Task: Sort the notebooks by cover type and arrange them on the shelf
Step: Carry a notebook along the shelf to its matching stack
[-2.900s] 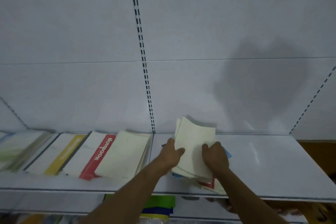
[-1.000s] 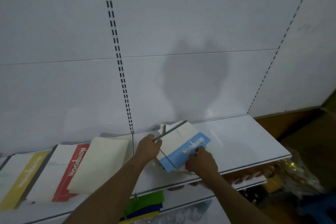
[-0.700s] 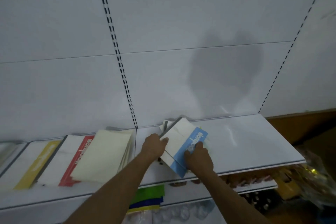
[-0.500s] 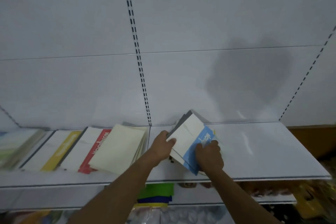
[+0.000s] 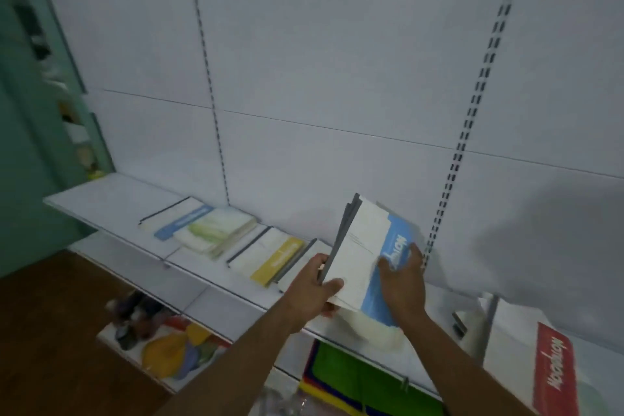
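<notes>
I hold a small stack of notebooks [image 5: 363, 253] above the white shelf [image 5: 111, 199]; the top one is white with a blue band. My left hand [image 5: 312, 292] grips the stack's grey spine edge from the left. My right hand [image 5: 401, 280] grips its blue-banded right side. On the shelf to the left lie a blue-banded notebook [image 5: 182, 218], a pile with a pale green cover [image 5: 216, 230] and a yellow-banded notebook [image 5: 270, 257]. A red-banded notebook [image 5: 550, 368] lies at the lower right. A cream cover [image 5: 371, 324] lies on the shelf under my hands.
A lower shelf [image 5: 243, 311] holds green and multicoloured items [image 5: 351, 378] and colourful packets [image 5: 172, 351]. A slotted upright [image 5: 472, 118] runs down the white back panel. A teal rack [image 5: 40, 78] stands at the far left, with brown floor below.
The view has swung left, so more of the left shelf shows. Both hands have carried the blue-banded stack leftward past the upright and lifted it off the shelf.
</notes>
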Motion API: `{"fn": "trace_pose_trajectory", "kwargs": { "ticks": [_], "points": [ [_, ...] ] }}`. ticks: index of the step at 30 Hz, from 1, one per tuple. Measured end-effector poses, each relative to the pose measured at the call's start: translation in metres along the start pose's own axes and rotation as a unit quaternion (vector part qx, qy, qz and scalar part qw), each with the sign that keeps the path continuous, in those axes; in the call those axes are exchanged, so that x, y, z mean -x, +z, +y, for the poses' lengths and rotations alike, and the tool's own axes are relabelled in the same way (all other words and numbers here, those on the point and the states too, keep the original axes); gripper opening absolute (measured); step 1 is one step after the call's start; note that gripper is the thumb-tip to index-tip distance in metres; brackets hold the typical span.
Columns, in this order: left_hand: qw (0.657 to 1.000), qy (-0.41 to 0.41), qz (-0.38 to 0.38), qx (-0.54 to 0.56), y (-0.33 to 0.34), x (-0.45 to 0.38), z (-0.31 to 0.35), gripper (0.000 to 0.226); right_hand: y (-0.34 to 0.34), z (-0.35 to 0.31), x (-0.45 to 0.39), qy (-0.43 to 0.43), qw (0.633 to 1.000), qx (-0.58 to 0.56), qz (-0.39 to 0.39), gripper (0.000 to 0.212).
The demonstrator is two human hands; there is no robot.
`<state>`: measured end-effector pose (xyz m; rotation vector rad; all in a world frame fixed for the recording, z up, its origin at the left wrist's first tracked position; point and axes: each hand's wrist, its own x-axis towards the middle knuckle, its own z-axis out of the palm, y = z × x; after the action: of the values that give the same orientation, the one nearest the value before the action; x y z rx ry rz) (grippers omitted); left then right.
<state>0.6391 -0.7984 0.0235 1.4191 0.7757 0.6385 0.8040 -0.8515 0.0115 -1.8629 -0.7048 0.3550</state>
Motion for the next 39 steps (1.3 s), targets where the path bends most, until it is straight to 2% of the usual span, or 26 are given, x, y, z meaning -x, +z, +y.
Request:
{"fn": "trace_pose_trajectory", "kwargs": {
  "ticks": [6,12,18,20,25,39],
  "points": [
    [0.996,-0.013,0.078,0.036,-0.15,0.061,-0.005,0.047,0.14,-0.081,0.06,-0.103,0.988,0.013,-0.111,0.077],
    [0.985,-0.024,0.168,0.018,-0.282,0.129,-0.016,0.052,0.26,-0.141,0.139,-0.17,0.957,-0.03,-0.233,0.061],
    [0.946,-0.032,0.322,0.007,-0.368,0.162,-0.028,0.05,0.353,-0.179,0.189,-0.19,0.922,-0.032,-0.335,0.066],
    [0.928,-0.027,0.371,0.0,-0.392,0.165,-0.032,0.042,0.384,-0.189,0.197,-0.195,0.913,-0.028,-0.358,0.066],
    [0.9,-0.034,0.433,0.002,-0.458,0.157,-0.039,0.03,0.465,-0.212,0.204,-0.221,0.889,-0.041,-0.4,0.064],
    [0.848,-0.044,0.528,-0.033,-0.638,0.076,-0.033,0.031,0.667,-0.297,0.168,-0.239,0.847,-0.035,-0.473,0.064]
  ]
}}
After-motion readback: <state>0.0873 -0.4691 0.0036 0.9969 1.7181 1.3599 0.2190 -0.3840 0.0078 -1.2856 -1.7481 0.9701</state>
